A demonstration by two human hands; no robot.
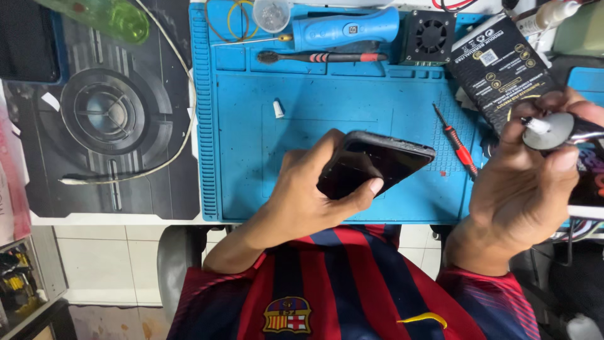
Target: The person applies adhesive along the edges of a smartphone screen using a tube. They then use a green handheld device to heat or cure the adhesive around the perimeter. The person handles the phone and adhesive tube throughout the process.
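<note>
My left hand (308,189) grips a black smartphone (377,160), tilted up off the blue work mat (251,145) near its front edge. My right hand (528,182) is at the right edge of the mat, closed around a small round grey-white object with a white nozzle tip (548,130). A red-handled screwdriver (456,143) lies on the mat between the two hands.
At the back of the mat lie a blue power tool (346,28), a black brush with a red grip (321,57), a small black fan (430,36) and a clear cup (272,14). A black printed box (500,66) sits back right. A small white cap (278,109) rests on the mat.
</note>
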